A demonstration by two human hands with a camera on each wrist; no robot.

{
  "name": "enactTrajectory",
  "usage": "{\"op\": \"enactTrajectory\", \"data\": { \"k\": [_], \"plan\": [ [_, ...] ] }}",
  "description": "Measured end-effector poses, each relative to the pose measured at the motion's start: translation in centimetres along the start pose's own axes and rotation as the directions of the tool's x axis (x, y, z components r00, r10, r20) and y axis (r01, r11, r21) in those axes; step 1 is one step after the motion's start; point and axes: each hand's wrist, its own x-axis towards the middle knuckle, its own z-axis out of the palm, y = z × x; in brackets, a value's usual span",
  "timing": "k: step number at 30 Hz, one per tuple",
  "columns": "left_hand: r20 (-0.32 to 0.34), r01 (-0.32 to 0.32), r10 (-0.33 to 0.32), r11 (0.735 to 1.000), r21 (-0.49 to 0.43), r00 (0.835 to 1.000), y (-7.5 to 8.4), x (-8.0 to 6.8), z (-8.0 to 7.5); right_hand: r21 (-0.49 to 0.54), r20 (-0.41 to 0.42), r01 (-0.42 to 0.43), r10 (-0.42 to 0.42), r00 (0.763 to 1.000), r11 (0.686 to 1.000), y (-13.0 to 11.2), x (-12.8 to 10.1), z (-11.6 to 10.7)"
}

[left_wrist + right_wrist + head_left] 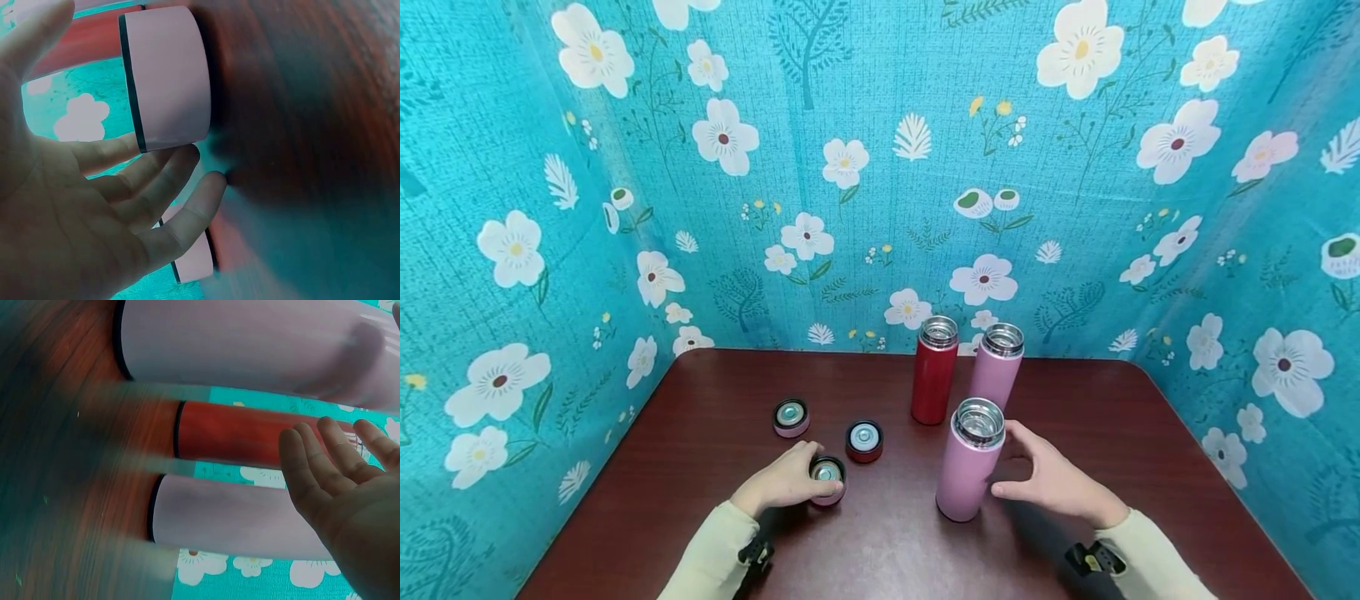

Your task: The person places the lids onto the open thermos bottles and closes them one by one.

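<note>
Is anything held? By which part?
The right hand, beside the front pink bottle, holds nothing. Can't tell if the left hand grips the near pink lid by its side.

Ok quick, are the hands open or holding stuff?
Left hand: open, at the nearest pink bottle lid; touch unclear.
Right hand: open, beside the nearest pink bottle, not holding it.

white-flowered turquoise cloth (880,225) behind and at both sides; dark reddish-brown table (895,546)

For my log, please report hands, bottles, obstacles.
Left hand at nearest pink lid; right hand beside nearest pink bottle, uncapped; no obstruction seen between lid and bottle.
</note>
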Motion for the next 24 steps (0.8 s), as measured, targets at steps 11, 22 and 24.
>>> {"op": "enactTrajectory", "data": {
  "k": [11,22,24],
  "plan": [
    [-0.008,-0.084,0.085,0.993,0.088,0.996,-0.4,0.1,0.6,-0.039,-0.047,0.041,-0.043,0.998,0.998,-0.5,0.9,1.6],
    [-0.038,-0.089,0.094,0.99,0.112,0.995,-0.4,0.1,0.5,-0.005,-0.077,0.034,-0.035,0.996,0.999,-0.2,1.7,2.3],
    [-0.039,-0.076,0.08,0.992,0.097,0.996,-0.3,0.1,0.4,0.013,-0.081,0.034,-0.033,0.996,0.999,-0.1,1.6,2.4]
  ]
}}
